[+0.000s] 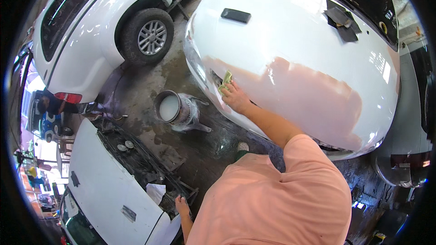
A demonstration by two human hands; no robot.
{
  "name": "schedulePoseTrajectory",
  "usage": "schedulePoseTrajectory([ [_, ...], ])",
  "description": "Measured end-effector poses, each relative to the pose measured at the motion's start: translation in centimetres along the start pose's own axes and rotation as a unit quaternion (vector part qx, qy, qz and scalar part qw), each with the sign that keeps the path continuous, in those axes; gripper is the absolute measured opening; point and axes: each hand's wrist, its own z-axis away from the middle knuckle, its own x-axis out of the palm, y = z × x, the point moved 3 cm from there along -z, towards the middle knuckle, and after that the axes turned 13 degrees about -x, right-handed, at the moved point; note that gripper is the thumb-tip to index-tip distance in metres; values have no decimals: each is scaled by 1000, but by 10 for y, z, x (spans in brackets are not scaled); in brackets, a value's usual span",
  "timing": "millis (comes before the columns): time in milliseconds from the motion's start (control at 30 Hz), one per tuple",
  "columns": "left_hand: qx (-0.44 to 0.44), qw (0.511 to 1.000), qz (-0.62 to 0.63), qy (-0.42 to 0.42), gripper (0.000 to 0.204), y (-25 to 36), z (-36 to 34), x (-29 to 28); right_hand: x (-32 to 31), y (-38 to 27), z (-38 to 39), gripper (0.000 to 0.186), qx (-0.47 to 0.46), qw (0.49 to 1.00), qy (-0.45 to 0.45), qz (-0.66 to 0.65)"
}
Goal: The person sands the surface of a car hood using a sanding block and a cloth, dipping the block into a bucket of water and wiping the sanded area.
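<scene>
1. The white car hood (263, 38) is the largest thing; it has dull pinkish patches (313, 104).
2. A stool (196, 122) stands near it, bearing a bucket (183, 110) of milky liquid.
3. The right hand (235, 98) has its fingers bent over a pad, holding it.
4. The left hand (182, 205) is low, beside another white car (106, 172); I cannot tell its fingers' state.
5. The light-green pad (226, 79) lies at the hood's front edge.

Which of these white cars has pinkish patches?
The white car under the right hand, with pinkish patches on it; the upper-left car and lower-left car show none.
</scene>
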Motion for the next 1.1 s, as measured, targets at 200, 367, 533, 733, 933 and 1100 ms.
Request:
schedulePoseTrajectory([
  [200, -86, 996, 33, -10, 37, 8, -37, -26, 45, -51, -85, 32, 138, 975, 34, -168],
  [367, -95, 993, 22, -62, 34, 60, -99, -27, 96, -81, -130, 28, 195, 937, 81, -277],
  [533, -80, 990, -14, -116, 36, 72, -188, -15, 131, -125, -217, 30, 259, 880, 74, -390],
  [733, -34, 976, -101, -190, 37, 74, -298, -3, 202, -154, -320, 36, 290, 872, -34, -394],
  [933, -99, 967, -51, -228, 43, 67, -365, -15, 324, -184, -359, 44, 285, 860, -223, -359],
  [1100, -75, 962, -89, -246, 47, 57, -393, -36, 402, -211, -354, 49, 444, 798, -270, -305],
])
